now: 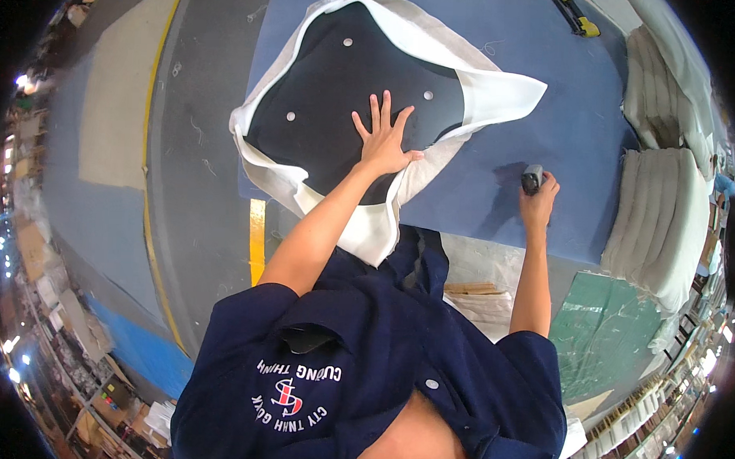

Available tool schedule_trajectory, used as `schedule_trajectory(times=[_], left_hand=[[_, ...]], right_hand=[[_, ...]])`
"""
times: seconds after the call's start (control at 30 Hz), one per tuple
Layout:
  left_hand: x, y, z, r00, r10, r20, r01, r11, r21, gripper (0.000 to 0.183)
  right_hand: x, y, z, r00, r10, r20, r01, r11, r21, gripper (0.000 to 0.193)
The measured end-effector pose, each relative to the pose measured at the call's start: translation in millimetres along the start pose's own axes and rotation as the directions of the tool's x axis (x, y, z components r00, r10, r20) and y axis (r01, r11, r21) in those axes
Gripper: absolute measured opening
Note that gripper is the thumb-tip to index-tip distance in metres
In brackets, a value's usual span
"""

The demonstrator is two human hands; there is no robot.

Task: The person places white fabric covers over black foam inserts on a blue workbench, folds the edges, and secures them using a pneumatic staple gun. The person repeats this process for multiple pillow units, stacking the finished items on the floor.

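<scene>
Left hand (383, 145) spread on smooth black panel (340, 87), upper centre, floppy white padding (502, 97) around, right hand (538, 201) gripping blocky tool (532, 179), centre right

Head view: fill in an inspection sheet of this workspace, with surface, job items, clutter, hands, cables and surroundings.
Surface: blue worktop, flat, partly covered by the piece.
Job items: black panel with three pale round spots showing; white padding and beige cloth around it, not lying flat.
Clutter: yellow-and-black tool at the far edge; loose threads on the grey area.
Left hand: fingers spread on the panel.
Right hand: gripping a grey-and-black tool, kind unclear.
Cables: nothing seen.
Surroundings: pale padded stack at right; green sheet nearer.
</scene>
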State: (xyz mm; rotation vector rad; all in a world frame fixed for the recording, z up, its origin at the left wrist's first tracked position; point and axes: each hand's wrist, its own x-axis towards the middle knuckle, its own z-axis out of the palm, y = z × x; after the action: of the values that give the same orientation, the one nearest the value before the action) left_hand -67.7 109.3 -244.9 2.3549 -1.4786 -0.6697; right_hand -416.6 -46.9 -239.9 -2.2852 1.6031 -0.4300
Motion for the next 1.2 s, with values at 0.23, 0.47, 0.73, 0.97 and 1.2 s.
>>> schedule_trajectory(times=[0.23,0.47,0.73,0.97,1.2], left_hand=[[-2,-3,-3,1.000,-0.002,-0.005,0.002,1.000,-0.028,0.105],[-1,2,-3,1.000,0.011,0.004,-0.010,0.998,-0.062,0.103],[-2,-2,-6,1.000,-0.004,0.006,0.004,0.997,-0.076,0.102],[-3,-4,-12,1.000,0.017,0.008,-0.017,0.998,-0.060,0.103],[-5,-5,-10,1.000,-0.010,-0.004,0.010,0.995,-0.100,0.102]], right_hand=[[-41,-117,-10,0.826,-0.034,0.562,-0.381,0.702,0.602,0.031],[-43,-171,8,0.861,-0.236,0.451,-0.057,0.837,0.545,0.045],[-39,-179,14,0.829,-0.342,0.443,0.077,0.853,0.515,0.050],[-36,-186,14,0.822,-0.275,0.499,0.044,0.904,0.425,0.051],[-40,-163,-32,0.865,-0.004,0.502,-0.204,0.911,0.359,0.027]])
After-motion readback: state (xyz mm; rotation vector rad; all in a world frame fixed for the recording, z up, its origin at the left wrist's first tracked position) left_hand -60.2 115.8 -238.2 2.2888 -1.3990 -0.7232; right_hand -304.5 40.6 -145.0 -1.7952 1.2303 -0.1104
